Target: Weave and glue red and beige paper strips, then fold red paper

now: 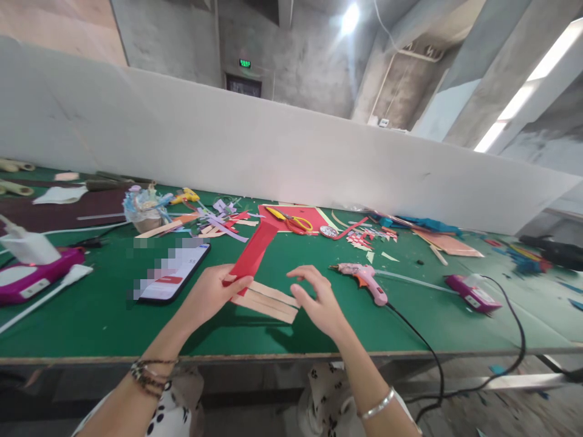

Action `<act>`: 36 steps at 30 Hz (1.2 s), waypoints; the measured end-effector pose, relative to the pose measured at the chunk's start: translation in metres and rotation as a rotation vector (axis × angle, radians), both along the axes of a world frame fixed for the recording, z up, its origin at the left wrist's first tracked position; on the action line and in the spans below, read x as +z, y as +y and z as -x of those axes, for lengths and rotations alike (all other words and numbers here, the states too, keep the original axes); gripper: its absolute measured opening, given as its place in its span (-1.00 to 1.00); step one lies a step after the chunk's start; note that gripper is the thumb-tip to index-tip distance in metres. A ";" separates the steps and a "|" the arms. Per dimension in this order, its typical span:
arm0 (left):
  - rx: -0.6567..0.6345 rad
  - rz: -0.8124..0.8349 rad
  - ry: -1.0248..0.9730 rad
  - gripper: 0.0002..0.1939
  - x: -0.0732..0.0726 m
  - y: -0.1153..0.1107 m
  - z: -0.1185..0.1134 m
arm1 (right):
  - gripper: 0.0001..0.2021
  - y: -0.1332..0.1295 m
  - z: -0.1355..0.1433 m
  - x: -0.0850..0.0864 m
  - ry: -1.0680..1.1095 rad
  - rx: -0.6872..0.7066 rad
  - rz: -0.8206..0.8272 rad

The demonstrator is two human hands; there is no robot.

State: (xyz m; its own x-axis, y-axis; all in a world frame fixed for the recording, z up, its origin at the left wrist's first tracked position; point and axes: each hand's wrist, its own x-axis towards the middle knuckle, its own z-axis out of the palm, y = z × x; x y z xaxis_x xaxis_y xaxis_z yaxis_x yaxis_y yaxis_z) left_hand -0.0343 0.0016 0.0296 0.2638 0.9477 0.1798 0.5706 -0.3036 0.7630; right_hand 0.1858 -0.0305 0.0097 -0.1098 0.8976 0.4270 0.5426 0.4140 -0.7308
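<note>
My left hand [215, 292] pinches a red paper strip [255, 250] and tan strips [268, 301] where they meet at an angle. The red piece points up and away, while the tan strips extend to the right above the green table. Beside their right end is my right hand [319, 298], thumb and fingers apart, with nothing seen between them. A pink glue gun [363, 280] lies to the right, its cord running off the front edge. Left of my left hand lies a phone [175, 276].
Yellow-handled scissors [291, 220] rest on red paper [268, 212] at the back. Paper scraps [223, 218] lie around them. A purple power strip [473, 294] is at the right, another [40, 276] at the left. A white partition [273, 152] stands behind the green table [136, 334].
</note>
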 end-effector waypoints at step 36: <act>-0.095 0.216 -0.190 -0.60 -0.008 -0.003 -0.019 | -0.78 -0.005 0.014 0.001 -0.230 0.198 0.178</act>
